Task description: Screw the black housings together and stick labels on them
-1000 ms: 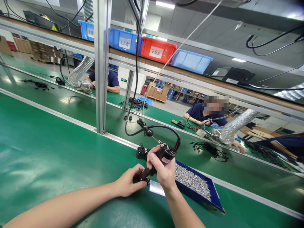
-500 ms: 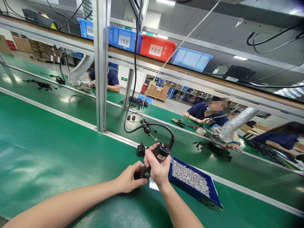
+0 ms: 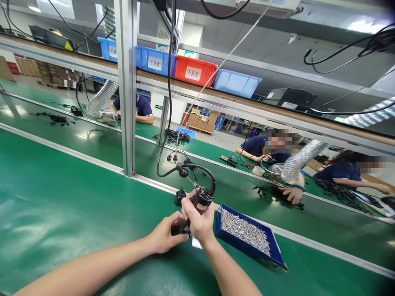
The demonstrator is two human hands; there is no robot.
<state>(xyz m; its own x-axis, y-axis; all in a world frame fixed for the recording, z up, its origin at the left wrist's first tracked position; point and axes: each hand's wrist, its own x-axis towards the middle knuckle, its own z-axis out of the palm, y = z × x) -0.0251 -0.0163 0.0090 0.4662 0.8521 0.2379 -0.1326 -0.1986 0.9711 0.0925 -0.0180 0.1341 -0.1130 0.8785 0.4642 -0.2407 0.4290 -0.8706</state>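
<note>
My right hand (image 3: 200, 220) is wrapped round a black corded electric screwdriver (image 3: 203, 200), tilted with its lower end down toward my left hand. My left hand (image 3: 166, 235) curls round a small black part (image 3: 175, 228) at the bench surface, mostly hidden by the fingers. The screwdriver's lower end meets that part or lies right against it; the exact contact is hidden. Just beyond my hands stands a black cylindrical piece (image 3: 179, 197). To the right, a blue bin (image 3: 279, 251) holds a heap of small silver metal pieces (image 3: 245, 232). A white slip (image 3: 196, 243) lies under my right wrist.
A metal post (image 3: 125, 90) rises left of my hands. The screwdriver's cable (image 3: 169, 102) hangs from above. Blue and red bins (image 3: 196, 70) line the overhead shelf. Across the green bench, co-workers sit; one hand (image 3: 293, 195) rests on black cables.
My view has shifted slightly, while both hands keep their grips and the screwdriver stays on the part. Across the bench, a co-worker's hand has moved onto the black cables.
</note>
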